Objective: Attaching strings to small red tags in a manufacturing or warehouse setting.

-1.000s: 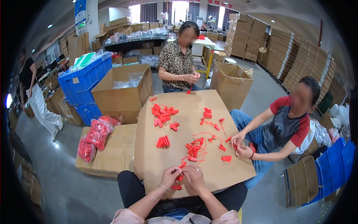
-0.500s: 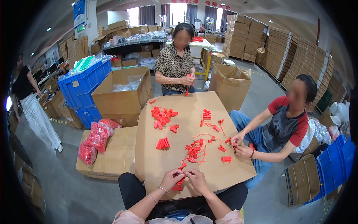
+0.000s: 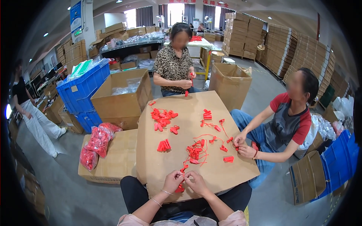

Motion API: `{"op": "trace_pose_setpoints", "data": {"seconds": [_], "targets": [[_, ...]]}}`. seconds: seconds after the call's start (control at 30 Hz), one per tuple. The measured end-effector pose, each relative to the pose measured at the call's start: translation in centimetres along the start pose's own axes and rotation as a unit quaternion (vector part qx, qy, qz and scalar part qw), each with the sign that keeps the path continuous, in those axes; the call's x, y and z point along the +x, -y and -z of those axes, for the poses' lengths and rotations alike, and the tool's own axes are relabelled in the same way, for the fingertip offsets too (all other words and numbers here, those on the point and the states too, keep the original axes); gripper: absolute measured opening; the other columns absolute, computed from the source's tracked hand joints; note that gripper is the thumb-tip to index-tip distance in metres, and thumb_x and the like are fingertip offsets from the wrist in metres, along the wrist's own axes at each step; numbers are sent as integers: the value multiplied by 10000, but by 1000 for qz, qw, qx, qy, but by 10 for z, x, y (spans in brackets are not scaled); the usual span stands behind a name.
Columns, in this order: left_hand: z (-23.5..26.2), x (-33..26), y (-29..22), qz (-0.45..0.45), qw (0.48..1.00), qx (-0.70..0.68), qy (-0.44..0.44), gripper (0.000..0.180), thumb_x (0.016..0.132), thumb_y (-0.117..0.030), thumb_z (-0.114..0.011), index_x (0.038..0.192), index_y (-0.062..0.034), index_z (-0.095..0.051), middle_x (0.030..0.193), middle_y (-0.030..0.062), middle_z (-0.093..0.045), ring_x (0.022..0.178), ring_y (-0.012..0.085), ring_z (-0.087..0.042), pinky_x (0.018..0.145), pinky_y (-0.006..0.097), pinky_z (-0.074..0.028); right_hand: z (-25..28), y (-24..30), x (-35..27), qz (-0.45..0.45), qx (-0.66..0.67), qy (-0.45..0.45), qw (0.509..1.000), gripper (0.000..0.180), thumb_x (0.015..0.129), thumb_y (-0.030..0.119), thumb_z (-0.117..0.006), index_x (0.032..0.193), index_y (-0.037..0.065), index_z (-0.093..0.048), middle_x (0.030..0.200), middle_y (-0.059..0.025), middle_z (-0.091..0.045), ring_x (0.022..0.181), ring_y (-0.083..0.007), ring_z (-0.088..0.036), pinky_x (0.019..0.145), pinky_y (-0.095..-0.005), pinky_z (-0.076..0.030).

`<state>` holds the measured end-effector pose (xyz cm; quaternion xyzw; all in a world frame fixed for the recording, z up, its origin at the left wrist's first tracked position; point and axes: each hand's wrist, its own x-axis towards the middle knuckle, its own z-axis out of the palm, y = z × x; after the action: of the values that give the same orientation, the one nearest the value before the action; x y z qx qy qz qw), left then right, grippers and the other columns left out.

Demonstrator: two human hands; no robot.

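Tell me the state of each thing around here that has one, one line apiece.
Left hand, pinching red cord
Right hand, pinching the same cord
Red cord pile, tangled
Cardboard tabletop, flat
Large carton left of the far co-worker, open
Carton right of that co-worker, open
Clear bags of red pieces, filled
Low carton beneath bags, appears closed
Upper blue crate, piled above its rim

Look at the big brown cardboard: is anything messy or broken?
I see nothing broken. The tangled heap of thin red cords and pieces looks messiest: strands straggle across the flat brown cardboard sheet, while the slim red blocks left of the heap lie side by side.
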<state>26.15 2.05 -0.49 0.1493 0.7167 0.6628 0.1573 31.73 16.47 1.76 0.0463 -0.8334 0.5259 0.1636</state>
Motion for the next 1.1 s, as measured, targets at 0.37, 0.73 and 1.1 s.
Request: {"op": "trace_pose_setpoints", "data": {"seconds": [0.37, 0.73, 1.1], "targets": [[8, -6, -18, 40, 993, -81, 82, 100, 843, -95, -557, 877, -8, -594, 773, 4, -600, 660, 39, -528, 596, 177, -436, -5, -18, -3, -112, 172, 13, 979, 133, 858, 90, -553, 940, -13, -575, 852, -64, -627, 788, -98, -590, 715, -220, -469], [7, -8, -24, 176, 952, -146, 204, 154, 844, -199, -592, 803, -51, -609, 652, -24, -542, 523, 25, -436, 484, 161, -350, -13, -14, -2, -125, 90, -29, 988, 161, 881, 149, -526, 952, 6, -549, 762, -62, -613, 671, -94, -585, 577, -229, -474], [19, 0, -12, 105, 980, -169, -25, 107, 835, -137, -574, 791, -42, -598, 609, -17, -512, 478, 35, -428, 432, 175, -328, -5, -8, -15, -195, 395, 65, 895, 165, 835, 59, -583, 981, -10, -544, 791, -41, -590, 683, -87, -576, 628, -215, -483]]}}
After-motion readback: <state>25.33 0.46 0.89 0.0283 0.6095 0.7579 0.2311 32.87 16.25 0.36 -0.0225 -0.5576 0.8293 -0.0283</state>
